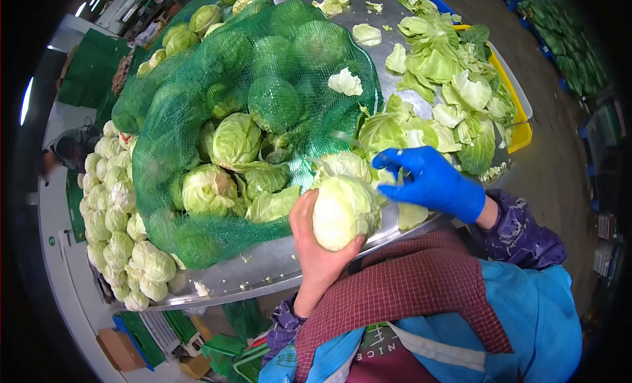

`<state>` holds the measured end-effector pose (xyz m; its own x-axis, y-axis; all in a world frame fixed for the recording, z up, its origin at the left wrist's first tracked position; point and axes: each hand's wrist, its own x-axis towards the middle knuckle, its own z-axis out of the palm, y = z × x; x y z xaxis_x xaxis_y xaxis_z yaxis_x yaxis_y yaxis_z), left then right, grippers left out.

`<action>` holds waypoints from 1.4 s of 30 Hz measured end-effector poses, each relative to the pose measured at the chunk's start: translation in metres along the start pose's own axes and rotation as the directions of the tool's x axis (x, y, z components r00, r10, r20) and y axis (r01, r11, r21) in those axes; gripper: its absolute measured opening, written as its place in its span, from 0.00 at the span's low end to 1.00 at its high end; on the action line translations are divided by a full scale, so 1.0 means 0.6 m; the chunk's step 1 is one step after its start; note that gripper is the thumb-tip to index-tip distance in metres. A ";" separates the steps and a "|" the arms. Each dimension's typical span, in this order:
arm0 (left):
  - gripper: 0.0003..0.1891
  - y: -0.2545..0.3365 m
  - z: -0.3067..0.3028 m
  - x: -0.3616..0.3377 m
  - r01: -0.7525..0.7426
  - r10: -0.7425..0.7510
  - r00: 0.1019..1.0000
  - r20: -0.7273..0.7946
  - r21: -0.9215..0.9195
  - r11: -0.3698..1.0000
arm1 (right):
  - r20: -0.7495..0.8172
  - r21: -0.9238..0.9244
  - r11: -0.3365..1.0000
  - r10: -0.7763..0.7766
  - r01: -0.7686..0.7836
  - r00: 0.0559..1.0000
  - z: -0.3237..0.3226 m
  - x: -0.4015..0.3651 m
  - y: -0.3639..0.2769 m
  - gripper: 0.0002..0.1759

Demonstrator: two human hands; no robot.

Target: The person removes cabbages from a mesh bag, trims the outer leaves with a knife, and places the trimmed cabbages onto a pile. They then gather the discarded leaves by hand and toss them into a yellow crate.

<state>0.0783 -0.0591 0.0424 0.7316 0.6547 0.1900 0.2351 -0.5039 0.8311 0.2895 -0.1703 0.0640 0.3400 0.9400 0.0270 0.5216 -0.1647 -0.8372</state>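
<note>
Though bare, left grip snug round a cabbage — blue-gloved right grip unclear.

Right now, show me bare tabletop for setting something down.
A narrow, littered strip of metal table lies between the green net bag and the near edge; a small patch separates bag from loose leaves, farther back. Crowded: beside the yellow crate.

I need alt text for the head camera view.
A bare left hand holds a round pale green cabbage, a blue-gloved right hand beside it, at a grey metal table bearing a green mesh sack of cabbages and loose green leaves.
</note>
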 end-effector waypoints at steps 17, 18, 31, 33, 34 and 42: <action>0.45 -0.002 0.000 -0.003 -0.027 0.029 0.999 -0.026 0.085 0.996 | -0.245 0.035 0.995 0.103 -0.097 0.964 0.027 0.010 0.043 0.06; 0.45 -0.004 0.002 -0.006 -0.004 0.004 1.000 -0.010 0.012 1.000 | -0.287 0.101 0.989 0.137 -0.112 0.948 0.022 0.016 0.047 0.06; 0.46 -0.002 -0.004 -0.003 0.251 -0.281 0.960 0.007 -0.472 0.846 | 0.147 0.014 1.000 -0.005 0.003 0.989 0.022 -0.002 -0.029 0.22; 0.46 -0.003 -0.004 -0.007 0.234 -0.267 0.964 -0.011 -0.442 0.866 | 0.159 0.046 0.999 -0.006 -0.001 0.987 0.035 -0.001 -0.020 0.23; 0.46 -0.003 -0.005 -0.008 0.250 -0.287 0.958 -0.014 -0.456 0.854 | 0.155 0.168 0.984 0.027 -0.053 0.988 0.040 0.000 -0.017 0.21; 0.47 -0.005 -0.008 -0.013 0.322 -0.438 0.897 0.049 -0.753 0.574 | -0.079 0.224 0.913 0.367 -0.342 0.927 0.006 0.023 0.058 0.09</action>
<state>0.0690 -0.0601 0.0410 0.5851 0.7807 -0.2195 -0.1120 0.3458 0.9316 0.3097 -0.1619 0.0332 0.5684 0.7873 -0.2387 0.1842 -0.4046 -0.8957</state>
